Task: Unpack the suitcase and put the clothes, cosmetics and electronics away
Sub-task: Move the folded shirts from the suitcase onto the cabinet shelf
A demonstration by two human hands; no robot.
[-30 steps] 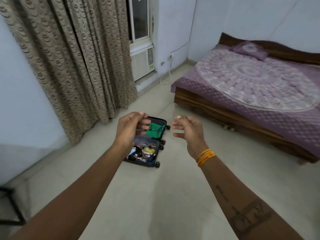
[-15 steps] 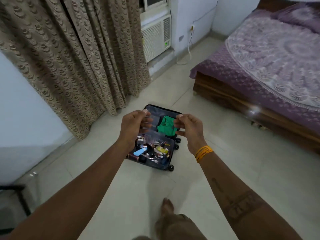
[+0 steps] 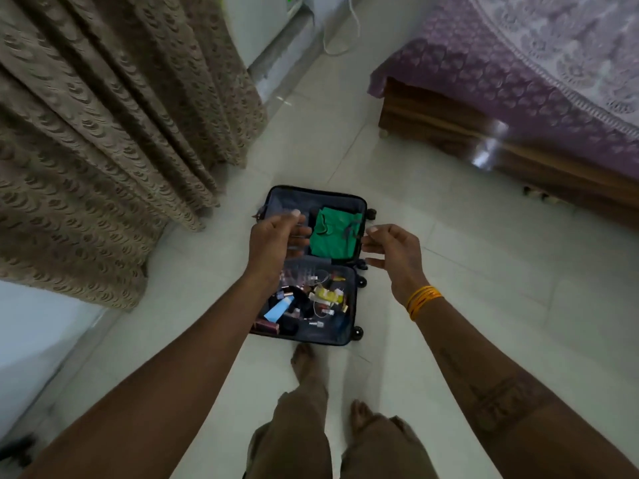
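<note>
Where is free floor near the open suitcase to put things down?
Bare tile lies between the suitcase and the bed, and between suitcase and curtain. The near half is crowded with small items; the far half holds a green garment.

Stretched forward from the lower corners toward frame centre, both forearms bare. Left hand [image 3: 273, 243] raised at centre, fingers loosely curled, thumb on top, gripping nothing. Right hand [image 3: 394, 250] just right of centre, fingers loosely bent leftward, empty; orange bangles [image 3: 422, 300] circled that wrist, tattoo on forearm.
</note>
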